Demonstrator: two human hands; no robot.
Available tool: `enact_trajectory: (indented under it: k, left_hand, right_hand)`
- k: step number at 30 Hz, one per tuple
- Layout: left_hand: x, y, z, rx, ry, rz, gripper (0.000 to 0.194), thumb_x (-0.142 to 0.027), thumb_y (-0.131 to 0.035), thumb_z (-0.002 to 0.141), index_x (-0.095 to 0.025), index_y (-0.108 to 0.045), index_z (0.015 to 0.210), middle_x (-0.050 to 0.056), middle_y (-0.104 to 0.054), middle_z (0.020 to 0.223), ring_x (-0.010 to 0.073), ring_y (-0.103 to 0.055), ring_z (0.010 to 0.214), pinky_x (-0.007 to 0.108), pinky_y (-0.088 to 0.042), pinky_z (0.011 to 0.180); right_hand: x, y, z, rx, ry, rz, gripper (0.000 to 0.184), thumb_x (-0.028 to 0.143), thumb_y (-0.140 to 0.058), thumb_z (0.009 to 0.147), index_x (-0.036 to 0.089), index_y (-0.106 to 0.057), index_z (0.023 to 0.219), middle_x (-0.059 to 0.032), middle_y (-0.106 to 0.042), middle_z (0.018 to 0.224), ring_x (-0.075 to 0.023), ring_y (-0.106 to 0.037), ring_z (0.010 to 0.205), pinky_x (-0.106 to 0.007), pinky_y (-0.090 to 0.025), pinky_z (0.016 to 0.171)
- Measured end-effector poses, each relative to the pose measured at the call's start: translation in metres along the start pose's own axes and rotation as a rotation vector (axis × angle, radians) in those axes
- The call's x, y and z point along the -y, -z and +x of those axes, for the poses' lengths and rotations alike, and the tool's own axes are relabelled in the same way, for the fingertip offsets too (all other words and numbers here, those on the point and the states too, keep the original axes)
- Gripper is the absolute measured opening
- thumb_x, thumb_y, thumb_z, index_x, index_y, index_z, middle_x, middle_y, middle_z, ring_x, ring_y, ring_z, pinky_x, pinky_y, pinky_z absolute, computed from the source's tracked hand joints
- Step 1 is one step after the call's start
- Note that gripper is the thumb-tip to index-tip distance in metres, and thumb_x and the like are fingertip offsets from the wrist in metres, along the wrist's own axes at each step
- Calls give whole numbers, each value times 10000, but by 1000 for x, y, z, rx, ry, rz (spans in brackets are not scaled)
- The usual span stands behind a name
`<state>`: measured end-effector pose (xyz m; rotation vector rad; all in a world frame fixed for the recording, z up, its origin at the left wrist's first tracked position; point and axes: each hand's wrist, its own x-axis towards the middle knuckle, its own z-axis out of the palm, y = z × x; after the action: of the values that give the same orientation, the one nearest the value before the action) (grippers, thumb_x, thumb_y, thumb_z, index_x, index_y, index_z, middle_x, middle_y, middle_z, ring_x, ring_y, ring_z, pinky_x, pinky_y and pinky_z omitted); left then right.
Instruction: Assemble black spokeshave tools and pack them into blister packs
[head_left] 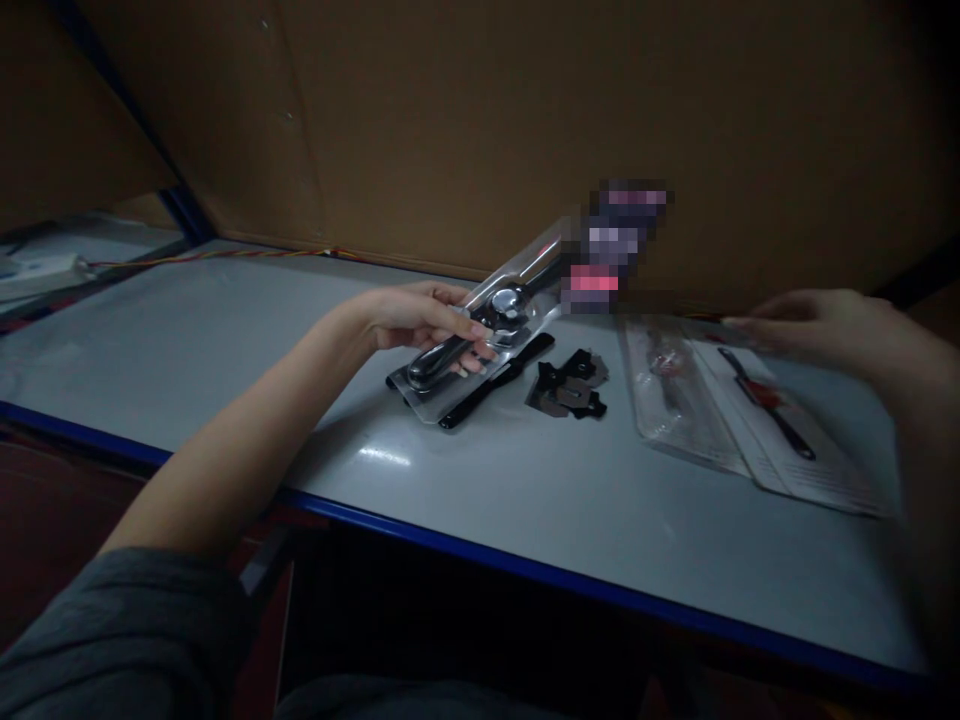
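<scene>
Observed from the bench side: the left hand (420,318) grips a clear plastic pack (486,297), thumb and fingers closed about it, with a dark tool (509,302) bearing a round silver part inside. The pack slants above the tabletop (600,510), beside a black bar (514,368) and flat dark plates (571,390). The right hand (832,328), blurred, is near another clear pack (667,415) and a printed card (806,480); whether its fingers hold anything cannot be determined
</scene>
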<state>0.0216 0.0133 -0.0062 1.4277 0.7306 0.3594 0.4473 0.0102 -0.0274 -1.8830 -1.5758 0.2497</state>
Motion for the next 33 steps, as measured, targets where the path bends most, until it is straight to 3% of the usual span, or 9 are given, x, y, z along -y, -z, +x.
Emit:
enact_trajectory:
  k: [3, 6, 9, 12, 19, 23, 26, 29, 33]
  left_hand:
    - [4, -4, 3, 58, 13, 2, 353, -233, -766, 659, -167, -599, 963, 54, -730, 853, 152, -693, 706, 312, -555, 713]
    - [7, -10, 5, 136, 26, -9, 339, -252, -775, 654, -174, -596, 931, 52, -733, 854, 155, -694, 708, 300, -558, 683]
    - [7, -19, 5, 211, 54, -24, 339, -262, -778, 650, -176, -603, 928, 45, -732, 847, 162, -695, 717, 308, -559, 687]
    - [5, -25, 3, 218, 83, -27, 359, -244, -781, 641, -166, -608, 946, 47, -727, 811, 170, -695, 702, 318, -561, 681]
    - [5, -25, 3, 136, 53, -80, 395, -219, -759, 675, -151, -608, 1034, 56, -717, 811, 148, -678, 637, 286, -555, 630]
    - [6, -27, 3, 91, -15, -126, 350, -224, -719, 732, -159, -605, 1057, 60, -714, 869, 129, -671, 623, 269, -550, 634]
    - [7, -30, 4, 120, -33, -113, 367, -236, -708, 752, -158, -592, 1091, 71, -715, 883, 139, -680, 662, 282, -550, 671]
    - [7, -31, 4, 150, -26, -63, 440, -270, -712, 751, -155, -568, 1151, 76, -715, 883, 152, -687, 718, 283, -544, 692]
    - [2, -23, 1, 116, -17, 93, 559, -283, -739, 706, -150, -550, 1215, 64, -712, 877, 167, -689, 748, 252, -535, 665]
  right_hand:
    - [58, -31, -34, 252, 87, 354, 385, 552, -655, 691, 202, -690, 846, -80, -693, 819, -198, -613, 710, -332, -454, 656]
    - [103, -60, -68, 573, 112, 761, 324, 531, -583, 775, 240, -678, 882, -67, -696, 996, -204, -637, 856, -327, -497, 763]
    - [124, -70, -87, 688, 92, 1064, 226, 412, -523, 842, 284, -684, 938, -10, -677, 1111, -219, -592, 1091, -363, -462, 949]
    - [127, -66, -91, 661, 74, 1194, 241, 357, -440, 891, 321, -669, 959, 49, -666, 1142, -196, -515, 1220, -386, -412, 1029]
    - [112, -67, -79, 713, -23, 1239, 604, 681, -234, 839, 284, -608, 1098, -9, -597, 1280, -244, -460, 1280, -412, -404, 1052]
    - [112, -75, -81, 651, -16, 1279, 331, 446, -362, 889, 302, -625, 1027, 45, -543, 1346, -165, -421, 1311, -312, -398, 1068]
    - [116, -78, -85, 524, -113, 1272, 163, 285, -509, 869, 283, -645, 961, 40, -592, 1285, -138, -470, 1269, -268, -423, 1047]
    - [118, -75, -87, 372, -219, 1236, 111, 276, -590, 841, 263, -663, 923, 16, -636, 1214, -149, -541, 1195, -263, -472, 998]
    - [112, -65, -77, 170, -253, 1237, 114, 239, -549, 857, 216, -659, 839, -30, -670, 1135, -146, -606, 1102, -253, -509, 940]
